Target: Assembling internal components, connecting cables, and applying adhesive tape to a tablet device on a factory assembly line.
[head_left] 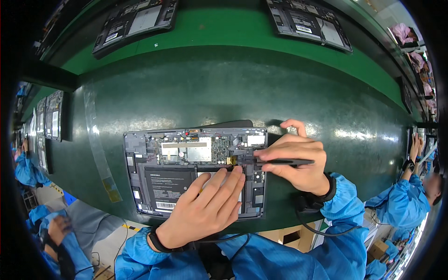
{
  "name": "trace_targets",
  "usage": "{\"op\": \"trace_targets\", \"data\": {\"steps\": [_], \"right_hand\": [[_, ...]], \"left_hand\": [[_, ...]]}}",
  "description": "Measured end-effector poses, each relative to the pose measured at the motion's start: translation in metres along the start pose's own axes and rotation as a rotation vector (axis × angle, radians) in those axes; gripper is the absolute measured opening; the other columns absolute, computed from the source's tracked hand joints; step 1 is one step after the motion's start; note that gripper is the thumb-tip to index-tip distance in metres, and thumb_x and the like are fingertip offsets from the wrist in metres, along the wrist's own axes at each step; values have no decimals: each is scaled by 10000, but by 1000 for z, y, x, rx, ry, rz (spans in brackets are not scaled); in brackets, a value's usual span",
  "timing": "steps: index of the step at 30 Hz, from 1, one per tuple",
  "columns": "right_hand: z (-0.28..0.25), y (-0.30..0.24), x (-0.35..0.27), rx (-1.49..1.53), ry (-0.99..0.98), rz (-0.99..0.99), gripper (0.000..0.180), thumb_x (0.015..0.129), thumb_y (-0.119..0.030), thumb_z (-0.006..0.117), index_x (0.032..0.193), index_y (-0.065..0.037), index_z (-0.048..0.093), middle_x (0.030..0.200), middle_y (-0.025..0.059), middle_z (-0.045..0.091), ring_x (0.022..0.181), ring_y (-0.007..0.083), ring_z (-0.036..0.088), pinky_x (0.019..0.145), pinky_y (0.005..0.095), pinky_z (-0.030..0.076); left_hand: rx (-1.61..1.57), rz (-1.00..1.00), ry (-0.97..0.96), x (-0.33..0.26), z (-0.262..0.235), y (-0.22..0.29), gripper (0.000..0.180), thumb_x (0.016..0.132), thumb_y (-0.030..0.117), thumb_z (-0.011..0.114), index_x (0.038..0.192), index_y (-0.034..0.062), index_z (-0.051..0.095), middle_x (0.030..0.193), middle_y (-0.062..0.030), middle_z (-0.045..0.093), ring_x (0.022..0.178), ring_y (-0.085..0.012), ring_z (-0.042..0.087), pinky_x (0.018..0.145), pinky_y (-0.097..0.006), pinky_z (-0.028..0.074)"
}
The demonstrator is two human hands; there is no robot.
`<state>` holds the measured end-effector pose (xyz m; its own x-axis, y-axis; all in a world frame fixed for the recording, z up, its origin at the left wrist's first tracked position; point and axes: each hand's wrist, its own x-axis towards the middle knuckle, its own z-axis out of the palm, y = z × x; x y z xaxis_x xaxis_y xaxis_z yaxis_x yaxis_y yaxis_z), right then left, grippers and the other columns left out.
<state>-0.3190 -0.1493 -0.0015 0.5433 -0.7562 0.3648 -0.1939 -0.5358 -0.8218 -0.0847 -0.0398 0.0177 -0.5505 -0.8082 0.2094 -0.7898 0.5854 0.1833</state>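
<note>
At frame centre, the right hand (296, 163) is pinching a black tool (280, 162) against the open laptop (140, 154); the left hand (205, 207) is pressing flat, fingers together. A slip could be scratching the circuit board (191, 150).

I'm looking down at an electronics assembly line in a factory: a long dark-green conveyor belt (224, 88) carries opened grey laptop chassis with exposed circuit boards (193, 170), more of them (308, 21) further along, and workers in blue anti-static smocks (396, 203) sit alongside.
</note>
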Motion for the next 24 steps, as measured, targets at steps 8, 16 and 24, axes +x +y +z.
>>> {"op": "trace_targets", "data": {"steps": [8,16,24], "right_hand": [[6,-2,-4,-11,-93,-21,193,780,-123,841,966,-92,802,953,27,788,803,146,709,1029,416,401],[5,-4,-1,16,-87,-30,168,784,-114,838,945,-82,800,922,30,786,797,156,711,1035,427,408],[0,17,-8,45,248,49,99,832,-51,785,923,-22,759,883,61,758,801,164,678,958,394,474]], "left_hand": [[16,9,17,-3,-2,3,444,823,211,675,1218,9,689,1337,-103,634,1136,-253,623,950,-394,491],[60,44,35,2,-8,2,399,845,156,664,1208,-8,681,1308,-120,640,1105,-253,625,923,-373,499],[-159,40,-49,32,-19,-19,294,787,89,629,1068,13,669,1063,-92,640,965,-256,598,834,-371,486]]}}
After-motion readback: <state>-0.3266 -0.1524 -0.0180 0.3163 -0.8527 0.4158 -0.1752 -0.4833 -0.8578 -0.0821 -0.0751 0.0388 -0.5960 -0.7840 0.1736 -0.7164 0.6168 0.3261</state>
